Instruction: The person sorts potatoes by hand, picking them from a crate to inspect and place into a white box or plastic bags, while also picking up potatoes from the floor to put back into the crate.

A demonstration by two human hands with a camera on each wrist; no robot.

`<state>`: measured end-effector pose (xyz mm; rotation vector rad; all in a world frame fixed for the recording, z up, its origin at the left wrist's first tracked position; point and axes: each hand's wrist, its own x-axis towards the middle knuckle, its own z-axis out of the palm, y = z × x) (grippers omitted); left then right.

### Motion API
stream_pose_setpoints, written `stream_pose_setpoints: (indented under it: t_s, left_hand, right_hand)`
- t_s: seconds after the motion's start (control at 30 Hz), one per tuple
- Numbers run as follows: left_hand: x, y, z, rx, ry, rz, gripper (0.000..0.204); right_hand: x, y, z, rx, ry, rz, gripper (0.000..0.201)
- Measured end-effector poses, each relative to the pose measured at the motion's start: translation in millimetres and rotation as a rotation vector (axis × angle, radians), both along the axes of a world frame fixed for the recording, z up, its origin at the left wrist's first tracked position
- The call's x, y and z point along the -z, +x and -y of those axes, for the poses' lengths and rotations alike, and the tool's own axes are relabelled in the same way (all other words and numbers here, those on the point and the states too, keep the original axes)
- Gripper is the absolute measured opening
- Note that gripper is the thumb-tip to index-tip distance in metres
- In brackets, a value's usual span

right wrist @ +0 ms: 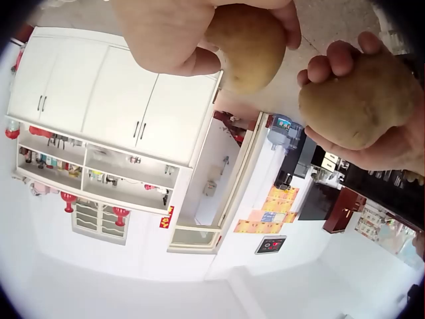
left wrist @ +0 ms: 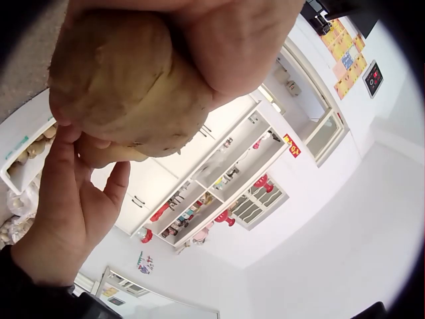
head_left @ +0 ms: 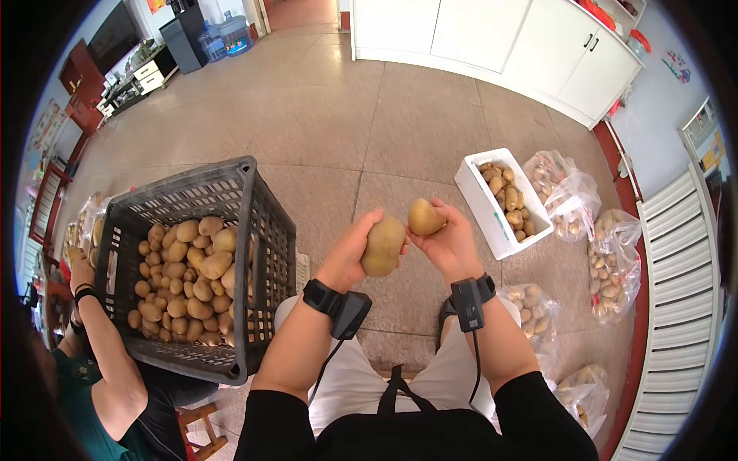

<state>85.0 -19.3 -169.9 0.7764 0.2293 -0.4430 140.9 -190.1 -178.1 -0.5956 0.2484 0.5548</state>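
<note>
In the head view, the left hand (head_left: pixel 347 250) grips a large oblong potato (head_left: pixel 383 246), fingers curled round it. Close beside it on the right, the right hand (head_left: pixel 455 244) holds a smaller, rounder potato (head_left: pixel 424 217) between thumb and fingers. The left wrist view has the large potato (left wrist: pixel 126 83) near the camera, partly covering the smaller one (left wrist: pixel 106 151). From the right wrist, the smaller potato (right wrist: pixel 247 50) and the large one (right wrist: pixel 358 100) appear apart, each in its own hand.
A black crate (head_left: pixel 247 269) of many potatoes stands at the left, with another person's arm (head_left: pixel 115 349) at its far side. A white foam box (head_left: pixel 483 215) of potatoes sits at the right, near several plastic bags (head_left: pixel 615 265) of potatoes. White cabinets (head_left: pixel 477 34) line the back.
</note>
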Motion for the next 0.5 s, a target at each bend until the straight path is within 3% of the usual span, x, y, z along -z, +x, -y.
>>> stream_pose_setpoints:
  t_s: [0.1,0.27,0.4,0.5]
  left_hand:
    - [-3.1,-3.4,2.1,0.027,0.043,0.046,0.038]
    - [2.7,-3.5,3.8,0.029,0.080,0.151,0.027]
    - [-7.7,-6.7,6.4,-0.002,0.096,0.090,0.029]
    - [-9.4,-6.3,6.0,-0.011,0.118,0.021,0.042]
  right_hand:
    - [-6.1,-3.8,-2.4,0.048,-0.025,0.075,0.047]
    - [-8.8,-5.3,-2.5,-0.089,-0.069,0.243,0.050]
    - [-19.1,-13.6,-8.4,-0.067,-0.196,0.355,0.050]
    - [-16.5,-15.2,-10.2,0.004,-0.292,0.552,0.051]
